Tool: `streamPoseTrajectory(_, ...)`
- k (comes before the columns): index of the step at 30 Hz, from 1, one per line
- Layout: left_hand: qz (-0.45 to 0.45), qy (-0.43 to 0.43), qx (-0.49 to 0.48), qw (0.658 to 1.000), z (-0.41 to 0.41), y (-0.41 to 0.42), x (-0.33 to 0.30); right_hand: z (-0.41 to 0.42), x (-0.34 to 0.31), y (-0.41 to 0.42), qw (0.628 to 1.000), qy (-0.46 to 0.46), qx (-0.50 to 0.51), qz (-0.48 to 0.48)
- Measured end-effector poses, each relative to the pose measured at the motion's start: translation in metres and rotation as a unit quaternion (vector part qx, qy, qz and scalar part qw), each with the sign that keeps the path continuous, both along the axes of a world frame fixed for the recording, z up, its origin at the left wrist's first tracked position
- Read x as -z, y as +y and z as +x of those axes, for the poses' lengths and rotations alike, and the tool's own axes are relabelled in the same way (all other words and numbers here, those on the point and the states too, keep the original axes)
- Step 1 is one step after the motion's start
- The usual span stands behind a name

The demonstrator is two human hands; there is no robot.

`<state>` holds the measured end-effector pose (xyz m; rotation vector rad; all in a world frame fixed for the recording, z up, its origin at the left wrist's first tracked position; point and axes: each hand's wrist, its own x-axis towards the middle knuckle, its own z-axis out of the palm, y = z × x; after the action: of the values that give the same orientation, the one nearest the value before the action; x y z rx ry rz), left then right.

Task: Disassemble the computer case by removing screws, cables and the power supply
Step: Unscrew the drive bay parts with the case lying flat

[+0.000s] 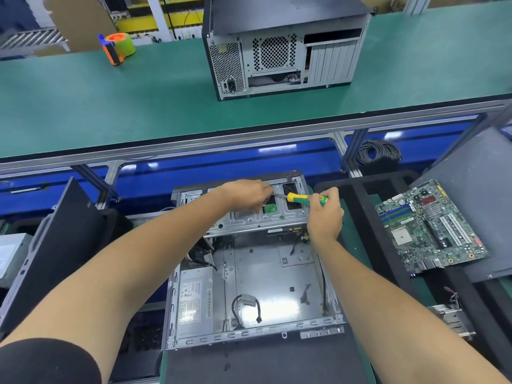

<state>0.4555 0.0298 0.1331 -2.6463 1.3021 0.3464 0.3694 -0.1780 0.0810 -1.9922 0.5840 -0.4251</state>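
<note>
Nearest, at 6 o'clock, lies the open case (249, 273), its power supply (194, 303) in the 7 o'clock corner. At 12 o'clock of it, the right hand (325, 214) grips a screwdriver (304, 199). Left hand (246, 194) fingers curl at its tip; what they pinch I cannot tell.
</note>
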Motion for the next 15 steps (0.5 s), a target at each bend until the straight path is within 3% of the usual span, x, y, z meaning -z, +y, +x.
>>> streamPoseTrajectory(10, -0.113, 0.091, -0.095, 0.985, 0.004, 0.012, -0.013, 0.000, -0.001, 0.000, 1.000, 0.000, -0.002, 0.004)
streamPoseTrajectory(15, -0.098, 0.106, -0.091, 0.985, 0.007, 0.010, -0.008, -0.001, -0.002, 0.001, 1.000, 0.000, -0.004, 0.001)
